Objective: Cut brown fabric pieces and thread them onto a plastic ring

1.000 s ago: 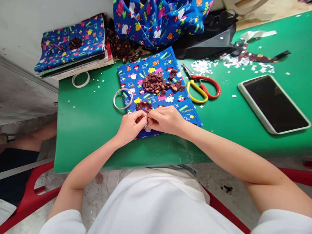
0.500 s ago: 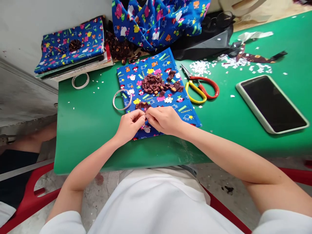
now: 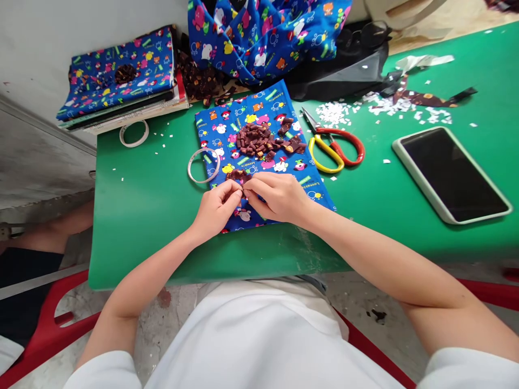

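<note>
While facing the blue printed cloth (image 3: 279,102), have the left hand (image 3: 217,208) and the right hand (image 3: 279,197) tip to tip above its near end, with thumb brought to forefinger on each. Cannot tell the thing pinched between, too small and covered by fingers. Reckoning from the hands, see at twelve o'clock a curved brown cluster (image 3: 238,175) on the cloth, just past the fingertips. Farther out, slightly past twelve, find a heap of brown pieces (image 3: 256,140), also on the cloth, with flatter brown scraps (image 3: 295,145) beside it toward one. At ten, note a white ring (image 3: 190,172) partly over the cloth's edge, and another white ring (image 3: 135,145) well beyond, flat on the green desk (image 3: 154,216). Toward two, see red-and-yellow-handled scissors (image 3: 325,133) just beside the cloth, and beyond them scattered white bits (image 3: 332,113). At three, find a phone (image 3: 452,173), dark screen up, well apart from the right hand.
</note>
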